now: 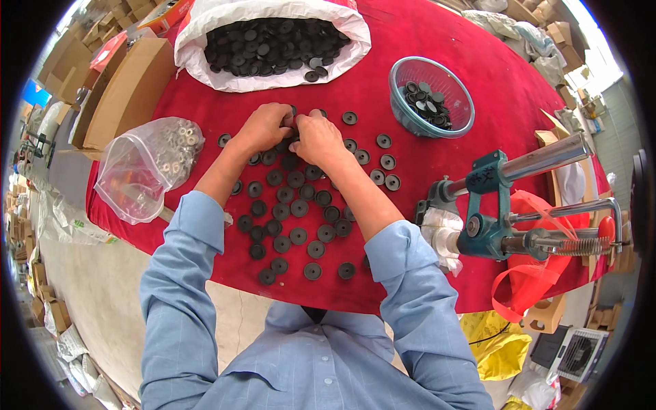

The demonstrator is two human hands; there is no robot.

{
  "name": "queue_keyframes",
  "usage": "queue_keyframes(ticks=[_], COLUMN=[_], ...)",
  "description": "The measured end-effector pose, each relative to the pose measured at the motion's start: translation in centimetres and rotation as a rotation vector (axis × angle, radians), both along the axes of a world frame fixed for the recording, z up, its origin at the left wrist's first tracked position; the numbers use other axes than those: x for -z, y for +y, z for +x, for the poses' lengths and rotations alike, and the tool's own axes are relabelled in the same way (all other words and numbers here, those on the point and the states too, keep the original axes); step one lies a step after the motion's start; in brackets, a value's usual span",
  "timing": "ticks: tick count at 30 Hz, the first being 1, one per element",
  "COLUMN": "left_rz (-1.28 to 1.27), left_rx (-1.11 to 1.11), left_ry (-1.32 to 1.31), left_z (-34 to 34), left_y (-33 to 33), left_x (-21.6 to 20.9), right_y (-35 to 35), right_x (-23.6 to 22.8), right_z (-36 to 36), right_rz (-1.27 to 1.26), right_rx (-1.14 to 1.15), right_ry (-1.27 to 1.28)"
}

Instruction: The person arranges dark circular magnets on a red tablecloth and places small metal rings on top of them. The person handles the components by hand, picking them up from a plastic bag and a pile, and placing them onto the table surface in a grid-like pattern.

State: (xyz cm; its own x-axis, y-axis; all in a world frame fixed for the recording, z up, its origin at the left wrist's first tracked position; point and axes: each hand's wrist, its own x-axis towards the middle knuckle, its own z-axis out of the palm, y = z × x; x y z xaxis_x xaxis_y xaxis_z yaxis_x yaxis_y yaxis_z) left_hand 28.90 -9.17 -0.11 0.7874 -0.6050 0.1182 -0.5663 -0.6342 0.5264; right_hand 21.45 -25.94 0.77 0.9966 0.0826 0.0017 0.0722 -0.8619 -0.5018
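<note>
Many round black discs with raised rims (298,208) lie spread over the red cloth in front of me. My left hand (268,127) is closed at the far side of them, its fingertips pinched on a dark disc (294,110) that shows only in part. Close beside it, my right hand (319,139) has its fingers bent inward, almost touching the left. Whatever lies between the right fingertips is hidden by the hand. More discs rest under and around both hands.
A white sack (273,83) full of black discs lies beyond my hands. Right of it stands a clear bowl (467,113) of discs. A plastic bag (130,181) of small metal parts sits left, near a cardboard box (130,92). A green hand press (482,229) stands right.
</note>
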Motion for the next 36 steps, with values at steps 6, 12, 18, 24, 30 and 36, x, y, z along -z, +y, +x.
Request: queue_keyframes(ticks=[6,12,18,24,30,36], left_rz=[-0.09,-0.196,0.012,0.143,0.2,0.02], left_rx=[-0.022,-0.035,0.054,0.073,0.075,0.121], left_ry=[0.074,0.391,0.224,0.148,0.13,0.176], left_z=[-1.0,-1.5,-3.5,-4.5,-5.0,-3.9], left_y=[0.3,2.4,2.1,1.5,0.9,1.0], left_x=[0.0,-2.5,-1.0,-1.0,-1.5,-1.5], right_y=[-0.9,-4.1,-3.6,-3.9,-3.9,-6.6], right_x=[0.1,-3.6,-2.9,-1.4,-1.5,-3.2], right_z=[-0.1,-1.7,-2.0,-2.1,-2.8,-2.6], right_rz=[0.164,0.062,-0.174,-0.185,-0.123,0.303], right_rx=[-0.027,-0.157,-0.224,-0.261,-0.258,-0.195], right_ry=[-0.039,0.051,0.168,0.029,-0.001,-0.169])
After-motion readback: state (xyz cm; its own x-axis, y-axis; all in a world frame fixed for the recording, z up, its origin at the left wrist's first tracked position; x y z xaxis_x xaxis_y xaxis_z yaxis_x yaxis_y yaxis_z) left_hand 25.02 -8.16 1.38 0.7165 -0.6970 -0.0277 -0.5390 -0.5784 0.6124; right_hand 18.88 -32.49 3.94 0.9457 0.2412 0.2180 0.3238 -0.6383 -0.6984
